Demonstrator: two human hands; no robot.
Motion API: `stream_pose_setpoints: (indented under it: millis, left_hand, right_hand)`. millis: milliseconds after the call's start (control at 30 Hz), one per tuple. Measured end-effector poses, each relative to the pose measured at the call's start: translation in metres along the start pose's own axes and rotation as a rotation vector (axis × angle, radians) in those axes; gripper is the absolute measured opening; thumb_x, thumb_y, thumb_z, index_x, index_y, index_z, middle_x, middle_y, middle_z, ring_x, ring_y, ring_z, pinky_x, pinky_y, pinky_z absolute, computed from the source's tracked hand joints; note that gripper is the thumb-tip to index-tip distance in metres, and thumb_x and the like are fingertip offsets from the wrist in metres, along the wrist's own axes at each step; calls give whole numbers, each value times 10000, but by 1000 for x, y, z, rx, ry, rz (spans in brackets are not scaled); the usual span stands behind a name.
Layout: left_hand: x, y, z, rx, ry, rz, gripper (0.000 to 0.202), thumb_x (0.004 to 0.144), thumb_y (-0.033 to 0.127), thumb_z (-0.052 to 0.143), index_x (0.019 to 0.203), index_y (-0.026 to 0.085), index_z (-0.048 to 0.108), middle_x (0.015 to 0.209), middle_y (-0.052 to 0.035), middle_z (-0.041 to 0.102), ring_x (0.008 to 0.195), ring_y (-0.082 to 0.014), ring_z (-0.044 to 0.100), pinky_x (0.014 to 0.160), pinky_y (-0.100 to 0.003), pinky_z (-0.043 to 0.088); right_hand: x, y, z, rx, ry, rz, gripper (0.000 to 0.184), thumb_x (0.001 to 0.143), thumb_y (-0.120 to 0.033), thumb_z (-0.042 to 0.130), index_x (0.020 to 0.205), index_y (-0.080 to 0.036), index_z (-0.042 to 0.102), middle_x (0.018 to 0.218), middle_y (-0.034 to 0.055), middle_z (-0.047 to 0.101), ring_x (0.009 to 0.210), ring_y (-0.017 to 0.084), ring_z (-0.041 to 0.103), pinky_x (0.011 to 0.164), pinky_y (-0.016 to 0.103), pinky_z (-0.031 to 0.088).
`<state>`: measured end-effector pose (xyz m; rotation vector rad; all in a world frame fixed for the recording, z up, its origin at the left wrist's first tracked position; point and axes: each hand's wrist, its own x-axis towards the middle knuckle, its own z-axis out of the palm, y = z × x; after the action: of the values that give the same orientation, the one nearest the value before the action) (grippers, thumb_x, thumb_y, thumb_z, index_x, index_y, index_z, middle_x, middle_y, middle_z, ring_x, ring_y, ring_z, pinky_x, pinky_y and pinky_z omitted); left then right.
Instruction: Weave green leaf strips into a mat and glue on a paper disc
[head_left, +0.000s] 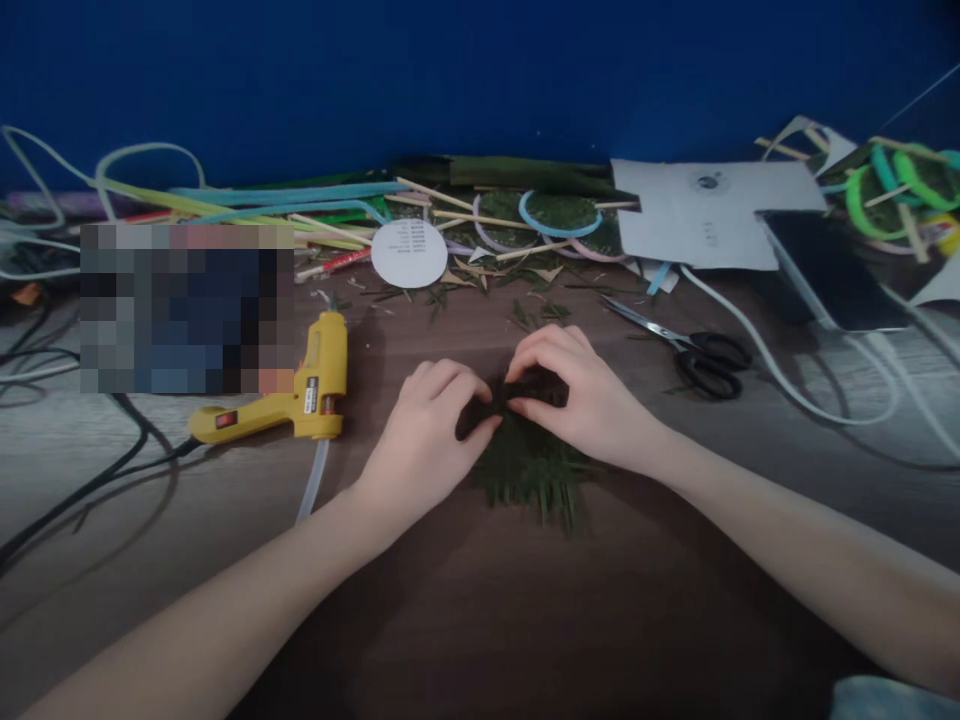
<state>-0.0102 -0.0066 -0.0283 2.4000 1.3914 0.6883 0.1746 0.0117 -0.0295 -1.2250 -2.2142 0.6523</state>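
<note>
A dark green fringed piece (532, 475), with thin leaf-like strips spreading toward me, lies on the brown table between my hands. My left hand (431, 430) pinches its upper part from the left, thumb and fingers nearly together. From the right, my right hand (577, 395) pinches the same spot, its fingertips close to the left ones. The exact point of grip is dark and partly covered by my fingers. To the left of my left hand rests a yellow hot glue gun (322, 375) with a clear glue stick (310, 490) sticking out of its rear.
Black-handled scissors (709, 360) lie right of my hands, near a phone (832, 270) and white cable (780, 380). At the back are a white paper sheet (720, 225), a round white label (409, 253), a blue ring (559, 228), wooden sticks and green scraps. Part of the left side is pixelated.
</note>
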Motion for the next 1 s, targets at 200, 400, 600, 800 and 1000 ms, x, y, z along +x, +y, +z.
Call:
stream_pose_setpoints:
  millis: [200, 400, 600, 800, 1000]
  left_hand:
    - [-2, 0, 1, 38, 12, -42, 87, 753, 190, 625, 772, 168, 543, 832, -34, 584, 826, -199, 529, 752, -341, 441]
    - [-2, 0, 0, 50, 0, -34, 77, 770, 188, 601, 742, 176, 531, 796, -27, 577, 804, -196, 532, 720, -328, 434]
    - [-1, 2, -2, 28, 2, 12, 43, 784, 187, 581, 783, 180, 539, 837, -32, 600, 820, -194, 531, 731, -334, 426]
    - [-1, 5, -5, -46, -56, 54, 93, 773, 112, 567, 818, 188, 539, 780, 12, 611, 755, -147, 546, 704, -280, 424]
    - [1, 5, -3, -54, -90, -28, 130, 757, 100, 564, 819, 207, 526, 780, 21, 605, 748, -151, 564, 680, -278, 438]
  right_hand:
    - [0, 1, -1, 24, -1, -3, 113, 746, -168, 620, 813, -198, 533, 921, 41, 554, 878, 195, 460, 795, 355, 375]
    - [0, 3, -2, 26, 0, -12, 118, 743, -178, 628, 819, -196, 539, 930, 41, 556, 879, 192, 464, 799, 351, 377]
    - [0, 2, -2, 31, 9, -20, 115, 745, -188, 627, 820, -195, 541, 912, 41, 563, 873, 192, 471, 796, 356, 379]
    - [1, 3, -2, 23, 13, -6, 129, 734, -177, 639, 819, -186, 543, 911, 45, 567, 868, 188, 476, 777, 342, 386]
    - [-3, 5, -6, 91, 41, -25, 55, 782, -192, 578, 824, -203, 544, 904, 43, 562, 866, 185, 485, 732, 331, 396]
